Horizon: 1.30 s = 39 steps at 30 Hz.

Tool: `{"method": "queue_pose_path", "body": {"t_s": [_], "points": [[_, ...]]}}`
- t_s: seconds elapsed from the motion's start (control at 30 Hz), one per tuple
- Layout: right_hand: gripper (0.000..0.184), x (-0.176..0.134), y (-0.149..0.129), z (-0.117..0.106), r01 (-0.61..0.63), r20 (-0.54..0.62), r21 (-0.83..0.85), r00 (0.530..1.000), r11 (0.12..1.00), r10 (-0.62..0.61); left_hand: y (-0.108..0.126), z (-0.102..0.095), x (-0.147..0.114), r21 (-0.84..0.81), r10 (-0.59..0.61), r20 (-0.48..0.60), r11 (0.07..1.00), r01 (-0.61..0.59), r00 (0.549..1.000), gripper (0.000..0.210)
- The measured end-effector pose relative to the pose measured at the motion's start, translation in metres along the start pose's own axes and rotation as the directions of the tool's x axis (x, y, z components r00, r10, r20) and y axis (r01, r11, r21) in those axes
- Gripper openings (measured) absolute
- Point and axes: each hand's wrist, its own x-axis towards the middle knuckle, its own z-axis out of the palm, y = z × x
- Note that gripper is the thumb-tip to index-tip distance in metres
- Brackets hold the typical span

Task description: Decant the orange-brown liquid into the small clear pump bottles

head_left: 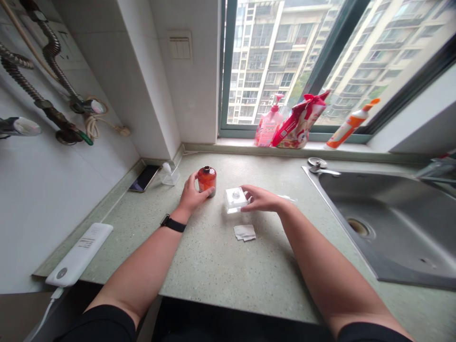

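Note:
My left hand (pixel 193 192) is wrapped around an amber bottle (pixel 207 179) with an open neck, upright on the counter. To its right, my right hand (pixel 262 198) has its fingers at the side of a small clear square box (pixel 234 199) with a round mark on top. A folded white tissue (pixel 244 232) lies just in front of the box. Behind the left hand, by the wall, stands a small clear container (pixel 170 175) with a whitish upright piece. Partly behind the right wrist is a clear item (pixel 287 198) that I cannot make out.
A steel sink (pixel 388 213) is set into the counter (pixel 210 266) at right. A phone (pixel 144 178) and a white power bank (pixel 80 254) with a cable lie at left. On the windowsill are a pink pump bottle (pixel 269 124), a red bag (pixel 302 121) and an orange-white bottle (pixel 347 127).

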Motion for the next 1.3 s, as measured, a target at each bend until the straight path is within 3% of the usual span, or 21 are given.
{"method": "queue_pose_path", "body": {"t_s": [0.33, 0.67, 1.03, 1.3], "points": [[0.054, -0.008, -0.004, -0.017, 0.137, -0.307, 0.035, 0.944, 0.99, -0.12, 0.003, -0.001, 0.004, -0.129, -0.044, -0.008, 0.991, 0.043, 0.999, 0.07], [0.068, -0.02, -0.007, -0.035, 0.18, -0.512, -0.093, 0.835, 0.979, -0.202, 0.039, -0.007, -0.017, -0.038, 0.086, -0.002, 0.996, -0.086, 0.996, 0.071], [0.072, -0.029, -0.014, -0.041, 0.121, -0.541, -0.282, 0.799, 0.952, -0.262, 0.05, -0.006, -0.025, 0.195, 0.302, 0.031, 0.933, -0.302, 0.953, 0.07], [0.065, -0.032, -0.027, -0.035, 0.081, -0.505, -0.414, 0.808, 0.907, -0.302, 0.065, -0.011, -0.03, 0.299, 0.252, 0.08, 0.917, -0.264, 0.965, 0.069]]}}
